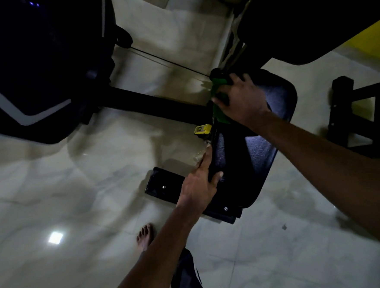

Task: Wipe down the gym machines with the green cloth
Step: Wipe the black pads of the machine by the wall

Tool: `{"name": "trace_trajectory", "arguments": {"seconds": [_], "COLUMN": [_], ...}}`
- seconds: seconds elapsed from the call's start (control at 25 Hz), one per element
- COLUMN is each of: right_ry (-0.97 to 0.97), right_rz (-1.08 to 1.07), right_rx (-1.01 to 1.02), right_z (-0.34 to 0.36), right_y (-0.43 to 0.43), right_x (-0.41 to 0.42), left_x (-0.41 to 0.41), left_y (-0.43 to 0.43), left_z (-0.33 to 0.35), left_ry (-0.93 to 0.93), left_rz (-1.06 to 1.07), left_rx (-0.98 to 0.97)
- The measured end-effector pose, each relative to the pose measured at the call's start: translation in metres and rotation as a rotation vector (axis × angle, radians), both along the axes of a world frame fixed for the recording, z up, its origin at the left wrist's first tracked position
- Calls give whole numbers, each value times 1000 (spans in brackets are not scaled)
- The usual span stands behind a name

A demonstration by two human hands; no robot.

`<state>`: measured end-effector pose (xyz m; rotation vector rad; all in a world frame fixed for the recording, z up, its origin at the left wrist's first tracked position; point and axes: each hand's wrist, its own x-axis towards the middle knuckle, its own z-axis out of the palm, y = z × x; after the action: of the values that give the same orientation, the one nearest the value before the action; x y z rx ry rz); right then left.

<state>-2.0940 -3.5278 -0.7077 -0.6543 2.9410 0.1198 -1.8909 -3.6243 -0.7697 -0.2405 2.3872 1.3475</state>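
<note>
Pale glossy floor tiles [75, 185] are spreading under a bare foot [145, 235]. Just beyond, the left hand [198, 186] is gripping the near left edge of the black seat pad [252, 153], thumb curled over it. A yellow tag [202, 129] is sitting beside that edge. At the pad's far left corner, the right hand [242, 97] is clutching the green cloth [218, 90], fingers curled round it.
</note>
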Motion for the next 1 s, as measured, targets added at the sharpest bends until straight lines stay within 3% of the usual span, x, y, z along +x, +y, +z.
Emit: {"name": "trace_trajectory", "arguments": {"seconds": [0.08,0.24,0.4,0.64,1.0], "right_ry": [36,-28,-129,-143,-67], "right_rz": [-103,-32,-204,-207,-87], "right_rx": [7,-22,-256,-449,-411], "right_z": [-1,-1,20,127,306], "right_y": [-9,-4,12,1,-7], "right_x": [-7,12,25,21,21], "left_x": [-2,-3,-5,-54,-74], "left_y": [0,0,-9,-48,-91], "left_z": [2,5,31,169,361], "left_ry": [49,35,-49,155,490], "left_rz": [-15,-53,-83,270,211], "left_rx": [23,31,-3,-17,-77]}}
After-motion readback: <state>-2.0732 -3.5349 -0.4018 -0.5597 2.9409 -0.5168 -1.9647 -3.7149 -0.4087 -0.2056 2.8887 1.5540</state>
